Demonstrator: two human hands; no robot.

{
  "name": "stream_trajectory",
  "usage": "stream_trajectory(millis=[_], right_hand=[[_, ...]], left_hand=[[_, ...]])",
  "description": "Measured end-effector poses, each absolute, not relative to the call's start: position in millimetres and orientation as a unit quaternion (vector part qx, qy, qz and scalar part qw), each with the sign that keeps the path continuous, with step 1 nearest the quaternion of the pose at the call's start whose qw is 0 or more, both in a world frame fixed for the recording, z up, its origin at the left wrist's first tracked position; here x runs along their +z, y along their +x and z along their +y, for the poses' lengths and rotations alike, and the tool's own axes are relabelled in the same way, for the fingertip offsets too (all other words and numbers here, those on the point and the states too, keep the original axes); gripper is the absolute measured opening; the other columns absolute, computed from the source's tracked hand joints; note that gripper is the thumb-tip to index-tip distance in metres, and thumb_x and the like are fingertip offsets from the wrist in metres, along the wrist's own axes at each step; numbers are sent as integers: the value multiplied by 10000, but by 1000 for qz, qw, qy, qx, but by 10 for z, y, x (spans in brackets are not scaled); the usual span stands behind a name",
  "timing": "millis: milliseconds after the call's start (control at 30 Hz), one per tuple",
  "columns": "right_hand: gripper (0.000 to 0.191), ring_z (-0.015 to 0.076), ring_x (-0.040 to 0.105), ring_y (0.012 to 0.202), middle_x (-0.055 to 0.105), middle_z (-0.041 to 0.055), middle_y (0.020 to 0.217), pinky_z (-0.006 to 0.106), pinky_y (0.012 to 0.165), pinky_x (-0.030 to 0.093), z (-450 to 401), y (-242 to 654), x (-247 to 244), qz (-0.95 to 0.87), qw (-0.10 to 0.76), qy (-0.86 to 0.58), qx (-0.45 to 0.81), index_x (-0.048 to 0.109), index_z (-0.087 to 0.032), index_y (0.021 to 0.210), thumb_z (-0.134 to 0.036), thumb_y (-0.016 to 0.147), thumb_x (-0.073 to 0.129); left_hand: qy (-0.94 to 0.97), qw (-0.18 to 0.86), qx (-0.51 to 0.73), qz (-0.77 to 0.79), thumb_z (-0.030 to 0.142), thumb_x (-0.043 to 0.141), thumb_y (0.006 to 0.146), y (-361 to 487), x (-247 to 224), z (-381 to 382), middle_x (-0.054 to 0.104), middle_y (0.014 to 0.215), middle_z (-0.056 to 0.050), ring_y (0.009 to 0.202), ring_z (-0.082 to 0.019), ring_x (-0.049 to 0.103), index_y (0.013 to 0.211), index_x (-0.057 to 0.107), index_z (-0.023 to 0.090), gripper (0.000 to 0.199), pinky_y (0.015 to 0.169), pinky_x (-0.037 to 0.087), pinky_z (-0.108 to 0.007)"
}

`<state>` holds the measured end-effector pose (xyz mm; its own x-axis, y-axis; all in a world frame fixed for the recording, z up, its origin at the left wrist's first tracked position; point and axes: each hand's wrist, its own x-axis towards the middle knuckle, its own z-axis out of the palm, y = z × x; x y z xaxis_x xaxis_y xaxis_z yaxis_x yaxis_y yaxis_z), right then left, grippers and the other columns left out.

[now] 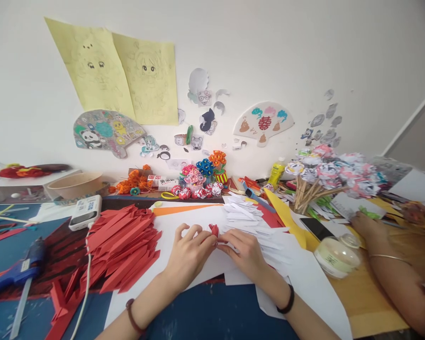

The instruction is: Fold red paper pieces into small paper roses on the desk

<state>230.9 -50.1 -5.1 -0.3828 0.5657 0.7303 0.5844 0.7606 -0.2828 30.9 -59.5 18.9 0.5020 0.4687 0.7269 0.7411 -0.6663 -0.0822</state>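
Observation:
Between my two hands is a small folded red paper piece (213,230), held over white sheets. The fingertips of my left hand (192,250) pinch it from the left, with the other fingers curled. My right hand (243,250) meets it from the right, thumb and fingers closed at its lower end; the fingers partly hide the piece. A heap of folded red paper strips (125,245) lies left of my hands. To the right and behind is a pile of white paper strips (244,215).
A blue glue gun (30,264) and white power bank (86,212) with a cable are at left. Finished paper flowers (198,177) stand along the wall. At right are a phone (315,229), a plastic bottle (338,257) and a co-worker's arm (393,264).

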Motion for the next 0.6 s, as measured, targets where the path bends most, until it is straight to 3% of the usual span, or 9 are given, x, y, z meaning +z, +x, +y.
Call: stream_trajectory(millis=[600], right_hand=[[175, 148, 632, 743, 685, 33, 822, 249, 681, 463, -500, 2305, -52, -828, 443, -344, 17, 673, -188, 944, -286, 991, 536]], left_hand=[[-845, 199, -350, -353, 200, 527, 962, 316, 212, -621, 726, 873, 24, 871, -162, 592, 994, 646, 255, 135, 912, 296, -383]])
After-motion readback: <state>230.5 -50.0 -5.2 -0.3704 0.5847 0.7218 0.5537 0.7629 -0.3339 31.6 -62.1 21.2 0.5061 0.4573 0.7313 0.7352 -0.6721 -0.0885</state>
